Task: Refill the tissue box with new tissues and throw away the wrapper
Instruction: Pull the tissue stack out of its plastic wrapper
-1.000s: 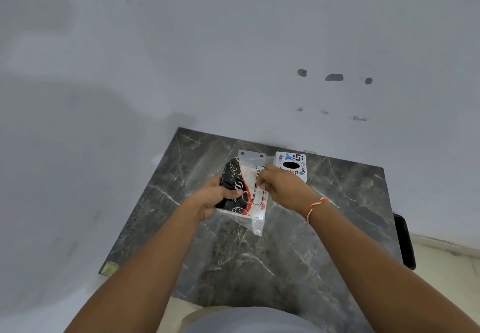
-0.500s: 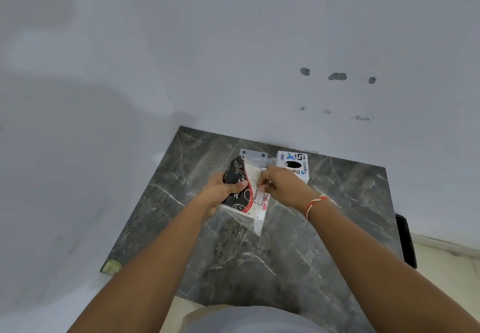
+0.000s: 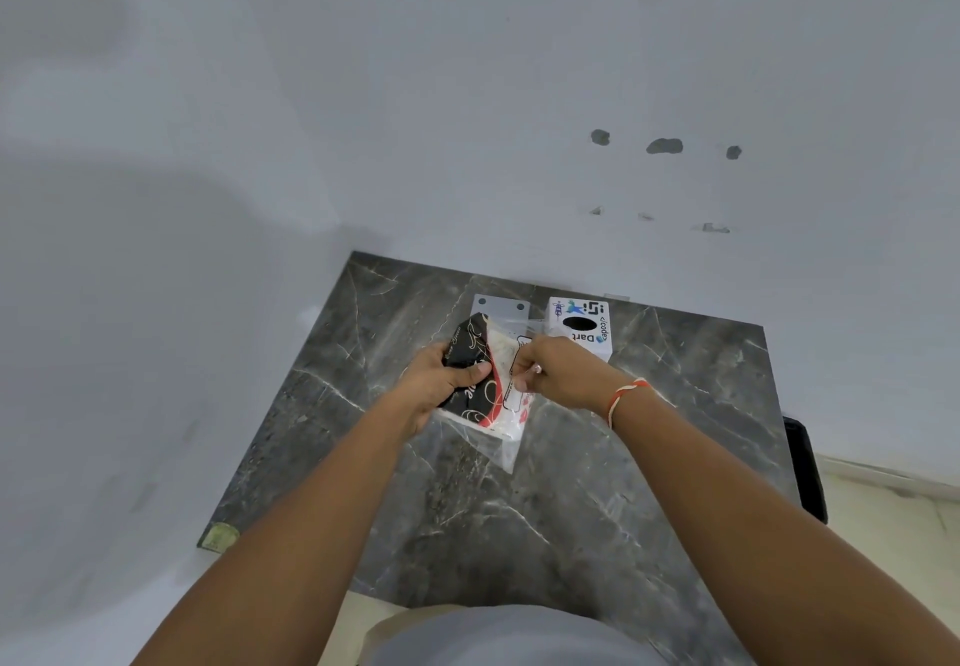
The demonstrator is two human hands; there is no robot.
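A tissue pack [image 3: 485, 395] in a black, red and white plastic wrapper is held above the dark marble table [image 3: 519, 520]. My left hand [image 3: 441, 379] grips its black left side. My right hand [image 3: 556, 369] pinches the wrapper's clear right part, near its top face. A clear flap of wrapper hangs below the pack. The white tissue box [image 3: 582, 327], with a black oval opening and printed logos, stands on the table just behind my right hand, near the wall.
White walls enclose the table at the back and left. A dark object [image 3: 805, 468] sits beside the table's right edge, over a pale floor. A small greenish sticker [image 3: 221, 535] marks the table's near left corner.
Both hands have shifted slightly with the pack. My right hand's fingers have moved on the wrapper's right side, pinching the plastic more tightly.
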